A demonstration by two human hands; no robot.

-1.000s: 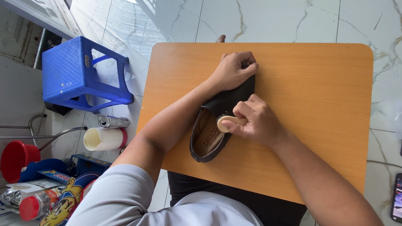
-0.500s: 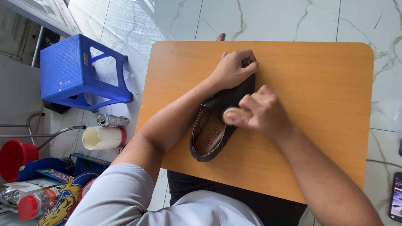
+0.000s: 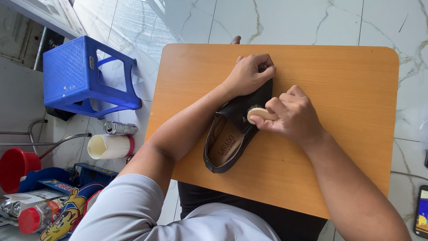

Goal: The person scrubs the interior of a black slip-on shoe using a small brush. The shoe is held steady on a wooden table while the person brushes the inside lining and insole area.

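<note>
A black leather shoe point(image 3: 232, 134) with a tan insole lies on the orange wooden tabletop point(image 3: 339, 80), toe pointing away from me. My left hand point(image 3: 249, 73) is closed over the toe end and presses it down. My right hand point(image 3: 292, 114) grips a small light wooden brush point(image 3: 261, 114), whose bristles rest against the shoe's upper, near the middle of its right side.
On the marble floor to the left stand a blue plastic stool point(image 3: 87, 76), a metal can point(image 3: 120, 128), a white cup lying on its side point(image 3: 111, 146), a red tub point(image 3: 15, 163) and assorted packages. A phone point(image 3: 421, 212) lies at the lower right.
My right hand has slid the brush along the shoe's side, first toward the toe and up, then slightly back. My left hand stays clamped on the toe.
</note>
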